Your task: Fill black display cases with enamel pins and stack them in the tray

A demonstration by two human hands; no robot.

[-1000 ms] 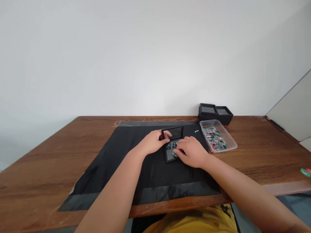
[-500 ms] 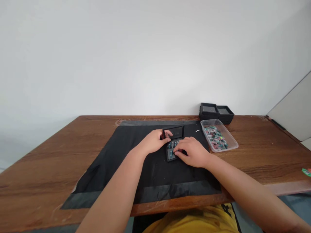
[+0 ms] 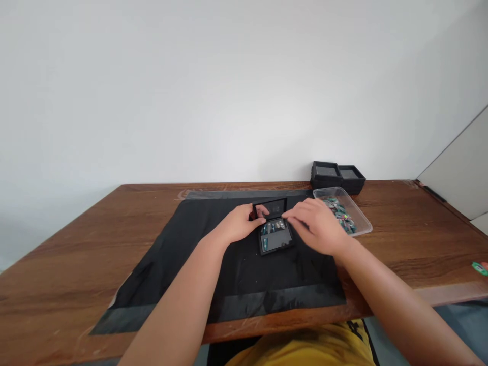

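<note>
A small black hinged case (image 3: 275, 241) lies open on a black mat (image 3: 229, 274), its lid (image 3: 276, 207) tilted up at the back. A few small teal and pink pieces sit in its upper half. My left hand (image 3: 238, 223) grips the case at its left edge, by the hinge, thumb in front. My right hand (image 3: 320, 226) hovers just right of the case. Its fingers are stretched loosely leftward, tips near the case's right rim, and I see nothing in them.
A clear plastic tub (image 3: 362, 222) of several teal and pink pieces stands right of the mat, partly behind my right hand. Stacked black trays (image 3: 337, 175) sit at the back by the wall. A small green item (image 3: 479, 268) lies at the wooden table's (image 3: 76, 254) right edge.
My right hand lifted off the lower half of the case and drew back to the right, uncovering the tray. My left hand kept its grip on the case.
</note>
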